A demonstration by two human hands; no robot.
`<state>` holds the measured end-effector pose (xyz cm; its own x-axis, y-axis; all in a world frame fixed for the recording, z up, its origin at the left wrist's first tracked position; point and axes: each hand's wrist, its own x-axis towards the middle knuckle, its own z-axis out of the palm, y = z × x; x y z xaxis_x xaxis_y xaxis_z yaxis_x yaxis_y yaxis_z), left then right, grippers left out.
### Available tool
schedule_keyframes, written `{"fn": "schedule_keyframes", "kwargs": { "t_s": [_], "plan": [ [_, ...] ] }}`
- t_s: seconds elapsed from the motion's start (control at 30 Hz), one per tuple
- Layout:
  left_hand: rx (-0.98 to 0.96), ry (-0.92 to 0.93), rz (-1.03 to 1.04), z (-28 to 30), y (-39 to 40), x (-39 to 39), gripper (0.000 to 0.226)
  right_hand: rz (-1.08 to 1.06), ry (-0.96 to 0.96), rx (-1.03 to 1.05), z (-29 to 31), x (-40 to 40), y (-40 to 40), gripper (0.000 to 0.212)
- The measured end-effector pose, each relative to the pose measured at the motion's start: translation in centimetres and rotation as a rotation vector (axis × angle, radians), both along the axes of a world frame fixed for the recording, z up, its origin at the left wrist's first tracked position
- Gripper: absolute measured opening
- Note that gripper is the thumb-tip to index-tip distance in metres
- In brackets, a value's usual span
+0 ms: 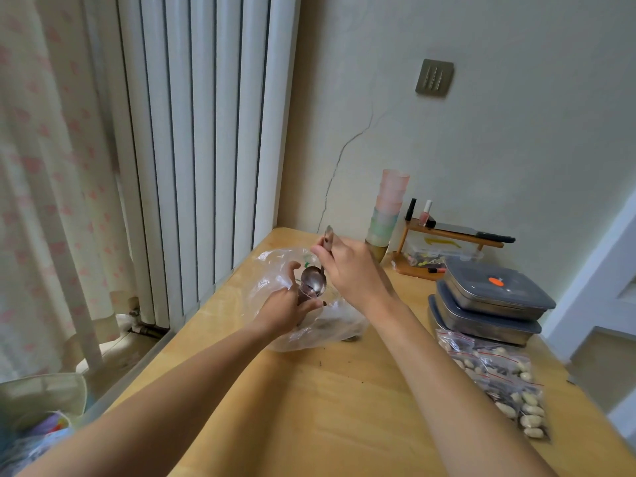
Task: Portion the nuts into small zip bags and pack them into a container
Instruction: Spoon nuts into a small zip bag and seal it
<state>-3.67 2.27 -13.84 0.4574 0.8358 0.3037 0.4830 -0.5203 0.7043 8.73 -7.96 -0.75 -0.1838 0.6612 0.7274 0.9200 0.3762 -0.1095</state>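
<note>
Nuts fill the small zip bags [499, 380] piled on the table [327, 401] before two stacked lidded containers [492, 301], while the right hand [347, 266] grips a metal spoon [315, 278] over a small bag pinched by the left hand [285, 306], above a large clear plastic bag [275, 270].

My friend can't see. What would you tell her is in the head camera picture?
A person's right hand holds a metal spoon over a small bag gripped by the left hand, above a big clear plastic bag on a wooden table. Filled nut bags and stacked lidded containers lie to the right.
</note>
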Motion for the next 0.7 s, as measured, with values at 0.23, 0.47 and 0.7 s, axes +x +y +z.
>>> {"fn": "schedule_keyframes", "kwargs": {
  "t_s": [0.23, 0.47, 0.7],
  "plan": [
    [0.017, -0.010, 0.015, 0.4, -0.2, -0.1, 0.086, 0.030, 0.038, 0.037, 0.3, 0.1, -0.2, 0.022],
    [-0.035, 0.012, 0.048, 0.3, -0.3, -0.2, 0.039, -0.141, 0.192, 0.034, -0.3, 1.5, 0.3, 0.031],
    [-0.103, -0.122, 0.049, 1.7, -0.6, -1.1, 0.024, -0.337, 0.844, -0.239, -3.6, 4.9, 0.5, 0.033]
  ]
}}
